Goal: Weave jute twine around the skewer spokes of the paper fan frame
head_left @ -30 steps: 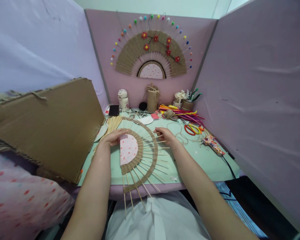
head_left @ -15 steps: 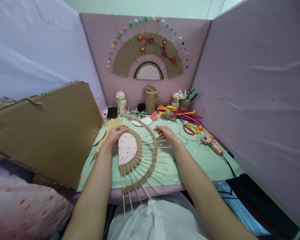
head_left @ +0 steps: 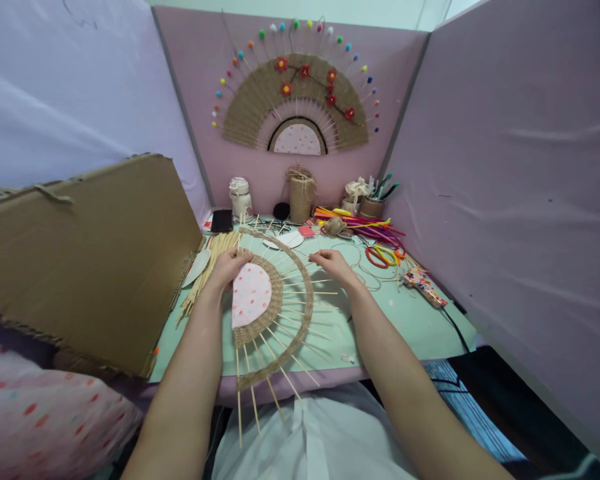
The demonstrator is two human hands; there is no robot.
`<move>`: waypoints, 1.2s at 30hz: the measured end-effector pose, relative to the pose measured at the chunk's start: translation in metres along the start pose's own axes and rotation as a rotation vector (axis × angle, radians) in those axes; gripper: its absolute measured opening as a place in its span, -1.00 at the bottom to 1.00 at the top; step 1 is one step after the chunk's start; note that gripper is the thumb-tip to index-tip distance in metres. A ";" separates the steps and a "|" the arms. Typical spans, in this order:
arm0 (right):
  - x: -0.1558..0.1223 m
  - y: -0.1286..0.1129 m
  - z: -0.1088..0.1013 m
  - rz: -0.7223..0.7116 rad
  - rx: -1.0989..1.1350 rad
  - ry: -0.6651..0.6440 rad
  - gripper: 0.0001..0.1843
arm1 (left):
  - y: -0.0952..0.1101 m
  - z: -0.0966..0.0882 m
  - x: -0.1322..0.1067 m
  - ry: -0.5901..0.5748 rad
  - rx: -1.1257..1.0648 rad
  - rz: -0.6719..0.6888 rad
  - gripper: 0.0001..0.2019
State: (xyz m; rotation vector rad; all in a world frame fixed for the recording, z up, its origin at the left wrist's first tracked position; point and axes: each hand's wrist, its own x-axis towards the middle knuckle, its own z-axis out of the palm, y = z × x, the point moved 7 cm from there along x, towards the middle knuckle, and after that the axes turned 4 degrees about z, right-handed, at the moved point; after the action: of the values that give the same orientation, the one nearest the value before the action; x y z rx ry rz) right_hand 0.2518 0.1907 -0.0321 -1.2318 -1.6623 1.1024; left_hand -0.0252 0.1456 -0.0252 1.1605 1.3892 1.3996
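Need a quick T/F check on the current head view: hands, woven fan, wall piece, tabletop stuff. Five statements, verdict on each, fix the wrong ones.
1. The left hand grips the half-round woven fan near its far end. True.
2. The right hand holds the scissors. False: they lie on the tabletop; its fingertips are by the fan's outer band, and what they pinch is too small to tell.
3. Red flowers decorate the wall fan. True.
4. The dark phone lies right of the twine-wrapped container. False: it lies left of it, beside the white jar.
5. A cardboard panel stands on the left side. True.
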 end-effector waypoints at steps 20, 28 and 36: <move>-0.006 -0.021 -0.006 -0.381 -0.315 0.259 -0.73 | -0.006 -0.013 0.005 0.167 0.022 0.006 -0.75; -0.002 -0.013 -0.021 -0.195 0.019 0.200 -0.52 | -0.007 -0.010 0.003 0.088 -0.095 -0.050 -0.74; 0.002 -0.002 -0.021 -0.062 0.201 0.121 -0.38 | -0.006 -0.010 0.004 0.057 -0.164 -0.077 -0.75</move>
State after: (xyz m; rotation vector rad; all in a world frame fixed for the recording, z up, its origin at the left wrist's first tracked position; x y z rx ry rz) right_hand 0.2700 0.1962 -0.0232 -1.0894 -1.4518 1.1053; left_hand -0.0361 0.1470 -0.0303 0.9581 1.3173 1.4722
